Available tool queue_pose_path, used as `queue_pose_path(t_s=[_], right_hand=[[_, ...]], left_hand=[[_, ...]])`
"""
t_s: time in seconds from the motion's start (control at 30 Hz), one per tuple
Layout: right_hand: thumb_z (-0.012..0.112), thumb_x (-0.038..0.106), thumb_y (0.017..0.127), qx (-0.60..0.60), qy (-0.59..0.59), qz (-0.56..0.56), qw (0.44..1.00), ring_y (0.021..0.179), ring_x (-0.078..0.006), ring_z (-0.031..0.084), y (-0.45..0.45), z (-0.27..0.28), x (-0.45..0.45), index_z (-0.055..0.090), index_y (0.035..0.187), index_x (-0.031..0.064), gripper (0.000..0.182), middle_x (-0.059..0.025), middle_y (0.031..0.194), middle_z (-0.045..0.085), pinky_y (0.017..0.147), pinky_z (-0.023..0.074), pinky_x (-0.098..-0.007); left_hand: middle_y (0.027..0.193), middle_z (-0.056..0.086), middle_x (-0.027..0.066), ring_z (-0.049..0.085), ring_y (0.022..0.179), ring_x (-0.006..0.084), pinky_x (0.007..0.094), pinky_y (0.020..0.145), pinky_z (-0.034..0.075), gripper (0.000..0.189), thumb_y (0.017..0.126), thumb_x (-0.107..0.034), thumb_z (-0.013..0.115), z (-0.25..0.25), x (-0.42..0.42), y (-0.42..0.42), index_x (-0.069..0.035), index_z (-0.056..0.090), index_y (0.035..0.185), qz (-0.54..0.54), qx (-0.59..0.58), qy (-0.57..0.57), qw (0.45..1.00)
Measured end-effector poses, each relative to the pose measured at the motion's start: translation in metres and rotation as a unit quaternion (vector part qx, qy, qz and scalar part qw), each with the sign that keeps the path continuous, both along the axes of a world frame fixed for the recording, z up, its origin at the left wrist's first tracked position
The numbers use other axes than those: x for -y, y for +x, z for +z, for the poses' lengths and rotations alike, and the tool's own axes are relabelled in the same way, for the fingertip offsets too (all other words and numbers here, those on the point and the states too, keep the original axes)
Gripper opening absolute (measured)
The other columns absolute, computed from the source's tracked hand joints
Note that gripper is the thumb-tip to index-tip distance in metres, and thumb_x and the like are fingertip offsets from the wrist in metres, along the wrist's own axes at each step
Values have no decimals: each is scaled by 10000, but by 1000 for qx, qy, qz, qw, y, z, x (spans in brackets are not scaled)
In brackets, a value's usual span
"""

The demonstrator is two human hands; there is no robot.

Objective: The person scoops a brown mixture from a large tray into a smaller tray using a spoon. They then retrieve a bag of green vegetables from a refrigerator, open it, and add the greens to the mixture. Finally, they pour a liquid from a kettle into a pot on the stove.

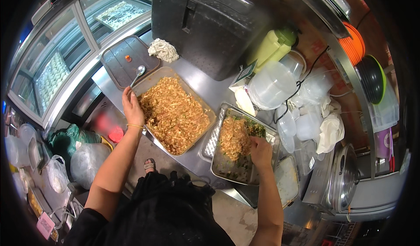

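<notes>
My left hand (133, 108) lies against the left rim of a clear plastic tub (210, 114), fingers pointing away from me. Whether it grips the rim is not plain. Shredded, orange-brown chopped filling (177, 111) fills much of the tub. To the right, my right hand (261, 151) is curled at the edge of a mound of similar filling (233, 137) in a metal tray (242, 176). Anything inside its fingers is hidden. Chopped greens (256, 126) lie beside and under that mound. A metal spoon (140, 70) rests on a dark lid (121, 65) beyond my left hand.
A big black box (200, 29) stands behind the tub, with a crumpled cloth (163, 50) beside it. Stacked plastic containers (272, 85) crowd the right, crossed by a black cable (298, 88). A glass display case (52, 59) stands at left; plastic bags (90, 160) lie below it.
</notes>
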State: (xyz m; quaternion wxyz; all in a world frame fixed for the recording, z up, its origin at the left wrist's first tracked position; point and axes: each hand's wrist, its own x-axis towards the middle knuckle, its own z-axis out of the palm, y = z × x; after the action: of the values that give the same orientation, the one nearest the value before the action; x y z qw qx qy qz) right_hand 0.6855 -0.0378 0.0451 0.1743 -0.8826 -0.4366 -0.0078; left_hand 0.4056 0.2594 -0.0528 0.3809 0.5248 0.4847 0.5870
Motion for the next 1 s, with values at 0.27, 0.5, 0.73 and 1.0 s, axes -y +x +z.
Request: queue_pose_path(t_s=[0.27,0.5,0.73,1.0], right_hand=[[532,115,780,-41,-19,-10,999,773,-331,588,-6,36,1,680,861,128,169,-143,801,608,676,467,-429],[529,132,792,-125,-70,39,989,749,-333,591,-9,22,37,669,902,113,179,-146,829,617,682,471,-407],[512,129,771,-60,35,-17,997,759,-328,601,3,13,-1,677,871,79,199,-154,823,633,682,477,-399],[484,90,758,-73,-54,-8,996,804,-316,603,12,56,15,653,945,110,253,-143,875,621,687,478,-405]], left_hand=[[1163,482,146,473,1085,219,311,929,360,341,938,-204,419,-5,-1,2,-3,429,1213,16,-25,15,999],[1195,469,136,468,1094,224,307,941,350,349,942,-216,416,0,-1,-3,-5,422,1219,1,-43,20,999],[1197,463,137,469,1087,217,306,938,352,344,943,-210,415,-8,-7,-1,-12,417,1224,-8,-15,29,999],[1135,500,145,482,1058,225,316,933,356,330,926,-181,427,-4,-3,-5,0,429,1202,33,-112,72,991]])
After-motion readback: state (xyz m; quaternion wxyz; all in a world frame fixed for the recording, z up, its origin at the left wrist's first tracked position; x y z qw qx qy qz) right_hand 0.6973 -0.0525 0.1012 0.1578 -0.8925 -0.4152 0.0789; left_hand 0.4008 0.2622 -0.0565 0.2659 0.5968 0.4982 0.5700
